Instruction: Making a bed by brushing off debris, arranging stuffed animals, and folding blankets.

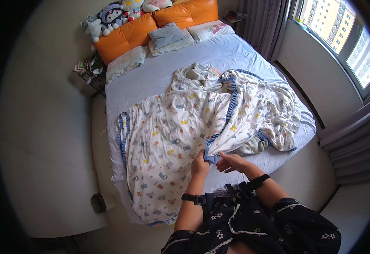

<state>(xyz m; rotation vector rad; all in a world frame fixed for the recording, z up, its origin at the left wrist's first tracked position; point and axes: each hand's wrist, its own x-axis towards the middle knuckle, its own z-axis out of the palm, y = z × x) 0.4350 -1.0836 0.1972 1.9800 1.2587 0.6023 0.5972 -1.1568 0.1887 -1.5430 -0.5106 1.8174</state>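
Note:
A white quilt (166, 143) with a small coloured animal print and blue ruffled edging lies across the bed, its right part folded over and rumpled. My left hand (200, 164) grips the blue-edged corner of the quilt near the foot of the bed. Just right of that corner is my right hand (231, 162), fingers apart and slightly curled, with nothing seen in it; whether its fingertips touch the cloth I cannot tell. Beyond the quilt, a pale crumpled blanket (193, 76) lies mid-bed. A light blue fitted sheet (134, 87) covers the mattress.
Pillows (126, 63) and a grey cushion (167, 35) lie by the orange padded headboard (128, 36), with plush toys (112, 16) above it. A cluttered bedside rack (93, 74) stands at left. Grey curtains (262, 28) and a window (328, 22) are on the right.

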